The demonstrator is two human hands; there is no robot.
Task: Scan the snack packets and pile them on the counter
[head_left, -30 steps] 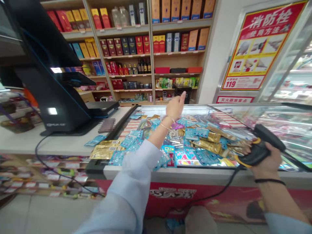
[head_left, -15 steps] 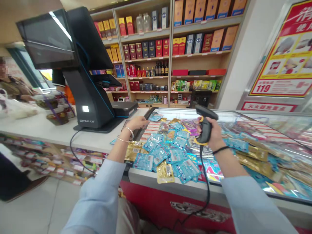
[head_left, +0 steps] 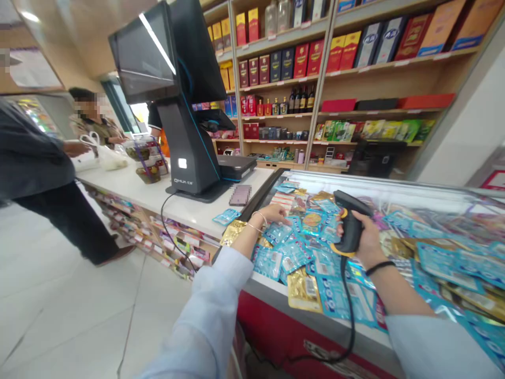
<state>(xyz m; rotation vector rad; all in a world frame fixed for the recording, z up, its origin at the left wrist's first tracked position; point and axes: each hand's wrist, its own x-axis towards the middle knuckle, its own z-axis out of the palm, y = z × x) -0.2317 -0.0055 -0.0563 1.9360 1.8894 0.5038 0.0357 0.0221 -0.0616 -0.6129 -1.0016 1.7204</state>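
Note:
My right hand (head_left: 366,237) is wrapped round the grip of a black and yellow barcode scanner (head_left: 350,231), whose cable (head_left: 347,300) hangs over the front edge of the display case. A bracelet circles the wrist of my left hand (head_left: 276,213), which hovers low over a heap of snack packets, fingers extended downward and nothing visibly gripped. Beneath and around it lie several blue packets (head_left: 294,253). A gold packet (head_left: 303,289) lies at the near edge, and another gold packet (head_left: 233,232) is beside my left forearm.
On the white counter (head_left: 209,213) stand a black cash register with screens (head_left: 189,137), a phone (head_left: 240,195), a blue packet (head_left: 226,216) and tied tubs (head_left: 148,163). More packets (head_left: 445,263) cover the glass at right. Two people stand at the left, near a white bag (head_left: 110,158).
My view has swung left. My left hand has moved from the counter's edge rightward over the blue packets, while my right hand keeps the barcode scanner.

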